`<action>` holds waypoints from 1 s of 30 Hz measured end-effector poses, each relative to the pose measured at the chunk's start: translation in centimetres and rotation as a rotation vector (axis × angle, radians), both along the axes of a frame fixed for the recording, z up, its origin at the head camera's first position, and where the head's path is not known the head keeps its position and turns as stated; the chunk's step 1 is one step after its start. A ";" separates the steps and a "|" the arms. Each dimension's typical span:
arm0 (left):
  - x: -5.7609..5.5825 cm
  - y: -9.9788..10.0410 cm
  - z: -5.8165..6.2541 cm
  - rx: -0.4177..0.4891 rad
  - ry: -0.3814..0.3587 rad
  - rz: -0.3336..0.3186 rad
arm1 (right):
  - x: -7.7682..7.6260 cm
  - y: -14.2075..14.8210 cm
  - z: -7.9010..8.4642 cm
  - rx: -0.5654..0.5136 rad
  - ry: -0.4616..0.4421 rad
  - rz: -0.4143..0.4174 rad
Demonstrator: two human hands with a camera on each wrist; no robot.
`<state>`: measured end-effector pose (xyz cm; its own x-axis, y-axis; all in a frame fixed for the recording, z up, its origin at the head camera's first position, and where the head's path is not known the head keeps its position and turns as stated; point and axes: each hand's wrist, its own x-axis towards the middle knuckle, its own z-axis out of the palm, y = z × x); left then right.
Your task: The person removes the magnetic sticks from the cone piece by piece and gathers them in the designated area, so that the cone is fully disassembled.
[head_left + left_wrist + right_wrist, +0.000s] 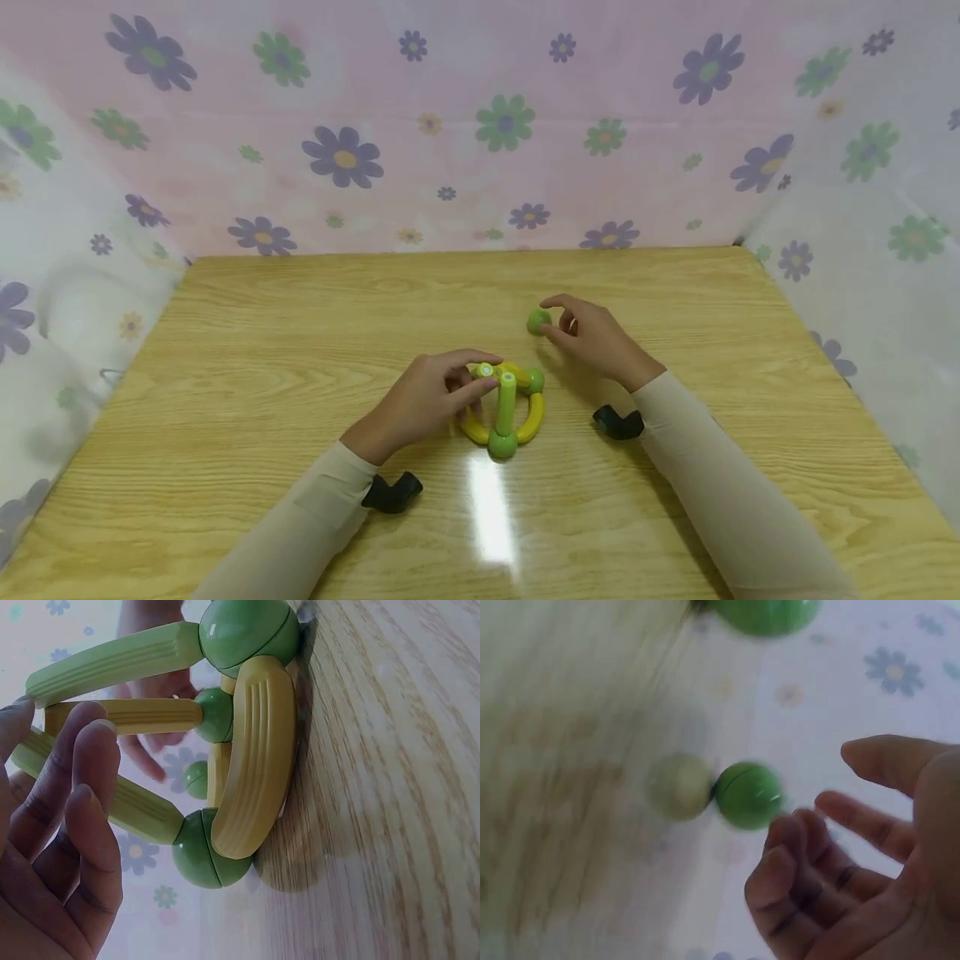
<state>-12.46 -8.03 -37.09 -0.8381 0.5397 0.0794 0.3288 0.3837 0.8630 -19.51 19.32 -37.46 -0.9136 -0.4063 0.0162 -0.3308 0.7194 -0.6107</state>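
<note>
A magnetic-style toy frame stands on the table, with yellow curved bars [536, 417] joined into a ring by green balls [502, 444]. From those balls green rods [124, 661] and a yellow rod [154, 716] rise and lean inward. My left hand [427, 396] pinches a green rod [144, 812] near its upper end, thumb in front, index finger reaching behind the rod tops. Beyond the frame, a loose green ball [537, 322] lies on the table. My right hand [596, 337] is around its right side, fingers loosely bent and spread, a gap showing in the right wrist view [750, 795].
The wooden table [300, 317] is bounded by a flowered cloth [450, 167] at the back and both sides. Black curved pieces [395, 493] stick out at both sleeves. A bright reflection lies on the tabletop before the frame.
</note>
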 end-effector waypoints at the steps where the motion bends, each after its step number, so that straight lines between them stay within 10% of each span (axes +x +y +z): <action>1: 0.0 0.0 0.0 -0.003 -0.001 0.001 | 0.5 -0.2 0.4 -0.018 0.010 0.019; 14: 0.1 -0.1 0.2 -0.014 0.023 0.011 | 4.5 -2.2 1.7 -0.141 -0.030 0.373; 30: -0.1 -0.4 0.1 -0.042 0.063 0.053 | 4.9 -2.3 1.8 -0.039 0.016 0.289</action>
<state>-12.57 -8.42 -37.03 -0.8594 0.4991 0.1110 0.3606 0.4377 0.8237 -14.61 17.06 -35.69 -0.7592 -0.6489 0.0507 -0.5290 0.5698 -0.6289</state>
